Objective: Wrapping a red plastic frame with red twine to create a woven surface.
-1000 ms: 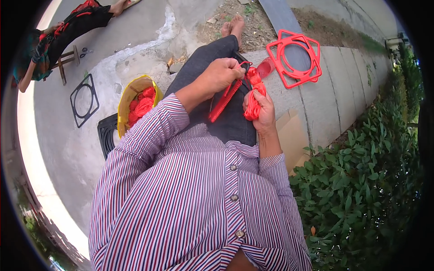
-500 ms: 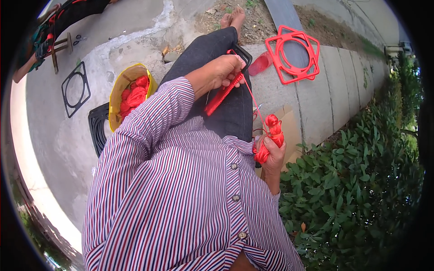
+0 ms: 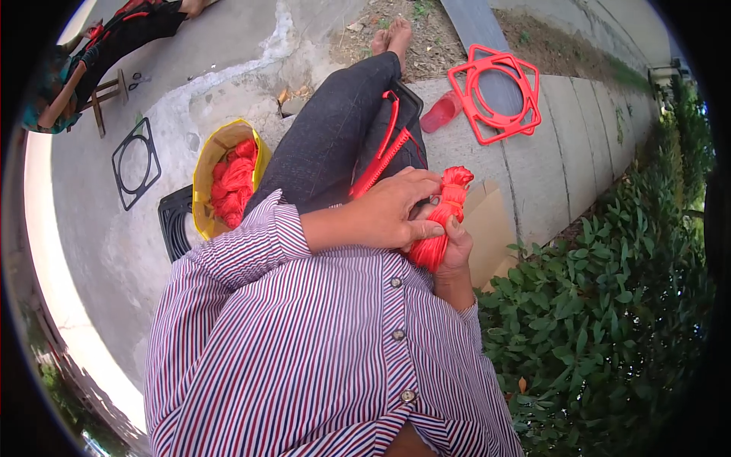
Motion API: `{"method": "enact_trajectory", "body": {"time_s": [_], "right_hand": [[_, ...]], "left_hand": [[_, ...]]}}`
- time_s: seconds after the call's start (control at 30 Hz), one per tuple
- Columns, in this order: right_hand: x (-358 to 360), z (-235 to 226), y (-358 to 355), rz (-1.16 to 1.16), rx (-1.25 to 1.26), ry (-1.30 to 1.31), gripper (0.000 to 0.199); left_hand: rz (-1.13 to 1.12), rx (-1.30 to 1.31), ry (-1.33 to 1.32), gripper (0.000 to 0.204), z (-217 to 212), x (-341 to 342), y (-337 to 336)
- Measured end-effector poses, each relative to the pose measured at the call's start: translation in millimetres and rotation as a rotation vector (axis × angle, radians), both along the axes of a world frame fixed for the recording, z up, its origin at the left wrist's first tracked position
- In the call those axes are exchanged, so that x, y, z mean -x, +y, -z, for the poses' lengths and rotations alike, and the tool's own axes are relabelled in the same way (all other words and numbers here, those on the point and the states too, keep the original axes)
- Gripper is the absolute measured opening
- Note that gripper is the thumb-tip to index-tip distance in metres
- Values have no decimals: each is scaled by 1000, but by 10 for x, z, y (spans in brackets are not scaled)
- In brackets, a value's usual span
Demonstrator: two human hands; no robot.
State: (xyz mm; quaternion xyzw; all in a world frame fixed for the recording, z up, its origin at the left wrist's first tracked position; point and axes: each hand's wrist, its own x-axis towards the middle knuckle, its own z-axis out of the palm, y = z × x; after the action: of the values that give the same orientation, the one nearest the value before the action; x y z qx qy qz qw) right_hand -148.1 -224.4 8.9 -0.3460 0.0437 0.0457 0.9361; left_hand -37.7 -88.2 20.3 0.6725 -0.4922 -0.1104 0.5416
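A tied bundle of shiny red cord (image 3: 451, 199) is held upright in front of my waist on the right. My right hand (image 3: 455, 250) wraps it from below, thumb against its side. From the left my left hand (image 3: 392, 209) grips the same bundle, with thumb and fingers around its side; some fingertips are hidden. Across my dark trousers lies a black frame (image 3: 410, 99), one side wrapped closely in red cord (image 3: 379, 164). Neither hand touches that frame.
A yellow bag (image 3: 199, 183) holding more red cord stands left of my legs, beside stacked black frames (image 3: 177, 225). Another black frame (image 3: 137, 164) lies farther left. Red frames (image 3: 495, 95) and a red cup (image 3: 442, 113) sit right. Cardboard (image 3: 487, 228) lies near leafy bushes (image 3: 579, 320). Another person (image 3: 84, 76) sits far left.
My left hand has left the wrapped frame and come back to the cord bundle. The bundle has tilted more upright in my right hand. The frame stays on my lap.
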Motion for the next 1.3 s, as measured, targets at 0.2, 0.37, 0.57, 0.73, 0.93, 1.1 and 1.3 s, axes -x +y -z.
{"method": "enact_trajectory", "body": {"time_s": [0.2, 0.37, 0.57, 0.73, 0.93, 1.1, 1.3], "right_hand": [[-367, -76, -14, -106, 207, 13, 61], [-768, -63, -669, 0, 72, 43, 49], [-1339, 125, -550, 238, 1261, -75, 35], [-1303, 274, -489, 316, 1872, -193, 26], [-388, -210, -852, 459, 677, -37, 30], [916, -327, -1516, 444, 282, -182, 40], [1296, -46, -1854, 706, 51, -221, 30]], "left_hand": [[320, 42, 1176, 35, -517, -458, 63], [102, 273, 651, 29, -538, -1189, 156], [-98, -399, -556, 26, 33, -1500, -105], [-134, -323, 110, 18, 198, -1230, -224], [-284, -175, 585, 13, 323, -1130, -82], [-45, -97, 739, 16, 425, -894, -33], [-44, -86, 757, 15, 436, -857, -92]]}}
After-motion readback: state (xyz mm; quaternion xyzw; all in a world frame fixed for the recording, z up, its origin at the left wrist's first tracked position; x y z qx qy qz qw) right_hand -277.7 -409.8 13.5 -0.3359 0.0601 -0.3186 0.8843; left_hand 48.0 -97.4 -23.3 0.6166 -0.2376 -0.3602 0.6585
